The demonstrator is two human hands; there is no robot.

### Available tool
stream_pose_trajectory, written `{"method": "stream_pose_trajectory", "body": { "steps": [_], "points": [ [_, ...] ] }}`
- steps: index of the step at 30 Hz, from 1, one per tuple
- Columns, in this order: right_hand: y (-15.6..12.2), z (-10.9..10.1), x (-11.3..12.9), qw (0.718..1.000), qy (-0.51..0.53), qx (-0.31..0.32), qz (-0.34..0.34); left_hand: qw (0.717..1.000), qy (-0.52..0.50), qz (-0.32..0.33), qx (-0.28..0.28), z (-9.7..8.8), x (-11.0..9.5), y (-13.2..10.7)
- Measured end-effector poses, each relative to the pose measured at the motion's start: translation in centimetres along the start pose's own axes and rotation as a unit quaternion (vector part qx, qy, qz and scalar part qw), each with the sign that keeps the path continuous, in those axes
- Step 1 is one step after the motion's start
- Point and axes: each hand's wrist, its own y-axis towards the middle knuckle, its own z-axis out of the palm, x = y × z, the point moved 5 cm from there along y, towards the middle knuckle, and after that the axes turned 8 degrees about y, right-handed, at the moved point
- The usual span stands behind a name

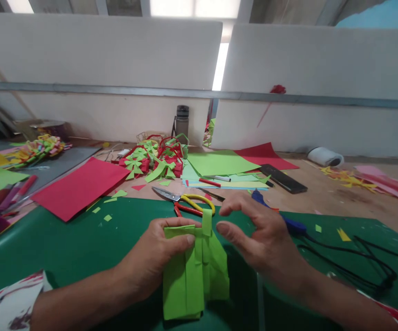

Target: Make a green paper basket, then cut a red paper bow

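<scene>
My left hand (164, 250) pinches a folded lime-green paper piece (184, 294) near its top edge, thumb in front and fingers behind. The paper has flat vertical panels, a wider flap on its right side, and a short strip standing up at the top. Just right of that strip, my right hand (257, 234) hovers with thumb and index finger apart and nothing between them. Scissors (188, 201) with yellow and red handles lie just beyond the paper, blades partly apart. A blue glue gun (293, 225) lies behind my right hand, partly hidden by it.
A green mat (81, 248) covers the near table. Red card (81, 186) lies left; small red and green paper baskets (153, 158) cluster at the back beside a dark bottle (182, 122). A black phone (283, 178) rests right of stacked green sheets (222, 162). A black cable (350, 250) loops at right.
</scene>
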Motion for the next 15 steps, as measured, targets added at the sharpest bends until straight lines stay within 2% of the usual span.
{"method": "stream_pose_trajectory", "body": {
  "steps": [2, 5, 10, 15],
  "points": [
    [-0.2, 0.5, -0.2, 0.995, 0.026, 0.041, 0.084, 1.000, 0.017, 0.010, -0.007, -0.1, -0.1, -0.1],
    [-0.6, 1.3, -0.6, 0.981, 0.065, 0.088, 0.158, 0.998, 0.053, 0.023, -0.006, -0.1, -0.2, -0.1],
    [-0.5, 1.7, -0.7, 0.970, 0.104, 0.110, 0.189, 0.996, 0.083, 0.035, 0.003, -0.1, -0.3, -0.1],
    [-0.6, 1.6, -0.7, 0.966, 0.094, 0.120, 0.209, 0.997, 0.071, 0.033, 0.004, -0.1, -0.2, 0.1]
  ]
}}
